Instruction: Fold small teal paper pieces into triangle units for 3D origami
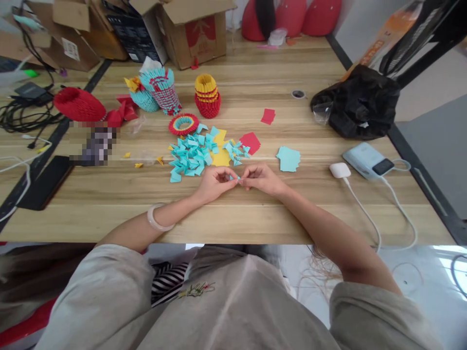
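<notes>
Between the fingertips of my left hand [218, 183] and my right hand [261, 178] is a small piece of light blue paper [234, 178], mostly hidden by the fingers. Both hands are closed in a pinch on it, just above the table's near half. Right behind my left hand lies a heap of folded light blue paper pieces [191, 151]. A smaller cluster of folded blue pieces [236, 150] rests on yellow paper sheets [220, 156]. Red paper sheets [250, 143] lie behind my right hand, and a stack of light blue sheets [288, 159] is to its right.
Behind the heap stand a red-and-blue paper ring [183, 124], a red-and-yellow paper vase [207, 96] and a blue-and-red one [161, 90]. A black phone [45, 183] lies left. At right are a power bank [368, 160], a white earbud case [339, 170] and a black bag [359, 102].
</notes>
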Available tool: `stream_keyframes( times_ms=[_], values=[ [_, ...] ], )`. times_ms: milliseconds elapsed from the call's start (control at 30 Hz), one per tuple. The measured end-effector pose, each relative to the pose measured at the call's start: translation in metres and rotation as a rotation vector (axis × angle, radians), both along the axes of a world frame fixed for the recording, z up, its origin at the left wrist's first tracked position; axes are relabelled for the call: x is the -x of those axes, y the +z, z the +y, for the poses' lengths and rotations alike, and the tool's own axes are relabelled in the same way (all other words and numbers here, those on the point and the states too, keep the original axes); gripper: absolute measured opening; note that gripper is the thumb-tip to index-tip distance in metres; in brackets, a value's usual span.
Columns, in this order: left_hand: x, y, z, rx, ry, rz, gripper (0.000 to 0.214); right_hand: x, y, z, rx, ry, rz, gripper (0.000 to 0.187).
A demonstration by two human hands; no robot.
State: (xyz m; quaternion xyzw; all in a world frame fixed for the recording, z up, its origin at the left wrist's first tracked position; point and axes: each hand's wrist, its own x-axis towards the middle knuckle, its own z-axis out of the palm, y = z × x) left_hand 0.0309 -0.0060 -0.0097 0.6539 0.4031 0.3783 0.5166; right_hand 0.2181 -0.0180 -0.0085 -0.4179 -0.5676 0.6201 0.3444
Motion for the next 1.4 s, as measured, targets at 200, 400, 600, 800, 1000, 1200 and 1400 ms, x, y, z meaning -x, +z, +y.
stream_keyframes(
  times_ms=[200,400,600,800,1000,1200,1400],
  values=[
    [0.002,0.005,0.004,0.055,-0.067,0.003,0.024,0.002,-0.006,-0.006,-0.131,0.027,-0.101,0.035],
    [0.008,0.006,0.003,0.097,-0.156,0.001,0.019,0.001,0.000,-0.010,-0.322,0.080,-0.232,0.027],
    [0.012,0.006,0.004,0.128,-0.207,0.000,0.016,0.000,0.003,-0.009,-0.401,0.104,-0.282,0.025],
    [0.013,0.006,0.008,0.150,-0.211,-0.009,0.014,0.001,0.002,-0.008,-0.405,0.076,-0.290,0.026],
    [0.011,0.007,0.009,0.141,-0.154,-0.012,0.015,-0.002,0.002,-0.005,-0.363,0.086,-0.267,0.037],
    [0.010,0.011,0.008,0.125,-0.159,0.026,0.013,-0.003,0.003,-0.006,-0.355,0.095,-0.267,0.039],
    [0.012,0.009,0.007,0.183,-0.147,-0.016,0.020,-0.001,0.001,-0.005,-0.391,0.077,-0.271,0.031]
  ],
)
